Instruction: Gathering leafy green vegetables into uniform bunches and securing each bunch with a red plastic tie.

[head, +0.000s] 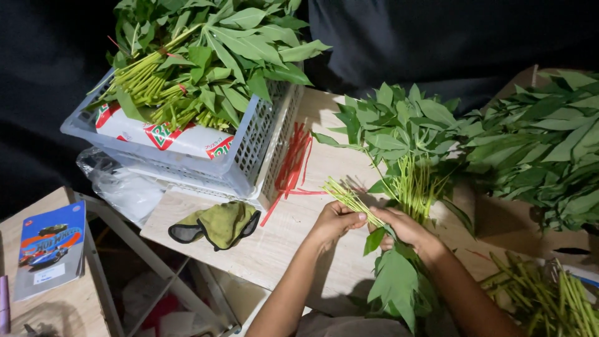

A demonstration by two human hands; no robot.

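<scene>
Forearms reach up from bottom edge. Left hand (334, 219) grip closed round cut ends of leafy stalks (352, 201); right hand (402, 228) grip holds same bunch just beside. Judgement: level stalk ends before tightening. Red ties (292, 163) beyond left grip on bench (274, 249).

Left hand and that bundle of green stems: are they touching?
Touching. The head view shows the left hand with fingers curled around the bundle of green stems; the right hand grips it too.
</scene>
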